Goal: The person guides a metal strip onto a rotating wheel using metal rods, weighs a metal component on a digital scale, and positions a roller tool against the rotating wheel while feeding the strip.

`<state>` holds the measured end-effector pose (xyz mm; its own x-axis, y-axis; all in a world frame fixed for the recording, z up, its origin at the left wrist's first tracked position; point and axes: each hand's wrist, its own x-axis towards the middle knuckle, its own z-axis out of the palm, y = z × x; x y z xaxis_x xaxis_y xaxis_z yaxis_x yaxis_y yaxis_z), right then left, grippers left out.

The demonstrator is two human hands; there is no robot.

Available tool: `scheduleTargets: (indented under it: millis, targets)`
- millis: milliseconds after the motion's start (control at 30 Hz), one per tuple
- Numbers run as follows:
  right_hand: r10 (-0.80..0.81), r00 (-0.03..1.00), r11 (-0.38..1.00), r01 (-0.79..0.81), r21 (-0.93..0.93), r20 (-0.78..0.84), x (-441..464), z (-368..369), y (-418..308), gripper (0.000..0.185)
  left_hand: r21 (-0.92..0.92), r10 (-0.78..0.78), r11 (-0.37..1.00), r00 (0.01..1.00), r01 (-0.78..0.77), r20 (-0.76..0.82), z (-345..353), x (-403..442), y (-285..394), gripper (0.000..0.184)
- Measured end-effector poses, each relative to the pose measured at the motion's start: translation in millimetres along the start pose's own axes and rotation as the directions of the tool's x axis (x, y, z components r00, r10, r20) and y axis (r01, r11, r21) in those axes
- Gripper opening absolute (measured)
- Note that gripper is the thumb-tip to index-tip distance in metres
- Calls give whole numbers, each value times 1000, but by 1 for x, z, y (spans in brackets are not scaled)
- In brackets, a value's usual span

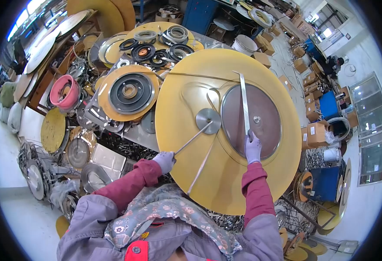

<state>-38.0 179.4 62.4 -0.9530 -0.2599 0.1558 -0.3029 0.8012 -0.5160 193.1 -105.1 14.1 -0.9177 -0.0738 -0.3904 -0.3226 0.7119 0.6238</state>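
My left hand (164, 162), in a pale glove, is closed around the near end of a thin metal rod (193, 138). The rod's far end reaches the small round metal disc (205, 118) on a large yellow disc (186, 174). In my right hand (252, 148), also gloved, is the lower end of a flat metal strip (244, 102), bent at its far tip. This strip lies across a brown round plate (267, 122) with a shiny rim and a small central knob. A loose narrow strip (203, 167) runs over the yellow disc toward me.
A smaller yellow disc with a dark reel (131, 93) stands to the left. Behind it are several black rings (142, 52). A pink basin (63, 92) holds scraps at far left. Cardboard boxes (317, 134) and a blue bin (329, 104) stand to the right.
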Motion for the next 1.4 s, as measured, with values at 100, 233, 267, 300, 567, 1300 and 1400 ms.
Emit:
scheduleTargets:
  millis: [100, 233, 267, 300, 567, 1300, 1400]
  targets:
    - [83, 993, 996, -80, -40, 79, 6, -7, -7, 33, 15, -26, 1000, 1000, 26, -8, -10, 5, 1, 24]
    - [88, 992, 995, -84, -50, 86, 9, -8, 0, 37, -7, -10, 1000, 1000, 10, -13, -12, 2, 2, 24]
    - [84, 993, 994, -78, -71, 88, 8, -9, 0, 37, -11, -6, 1000, 1000, 6, -15, -11, 2, 3, 24]
    - [79, 993, 993, -70, -92, 92, 7, -10, -1, 37, -6, -11, 1000, 1000, 11, -5, -11, 3, 2, 25]
    - [143, 984, 983, -129, 132, -109, -68, -36, 15, 39, 14, -18, 1000, 999, 18, -45, -21, 27, -4, 25]
    - [54, 999, 909, -50, -413, -3, -204, -71, -14, 30, 74, -37, 997, 999, 39, -27, -56, 23, -19, 23]
    - [127, 992, 915, -106, -390, 29, -134, -67, -39, 37, 72, -26, 997, 999, 30, -45, -48, 18, -22, 22]
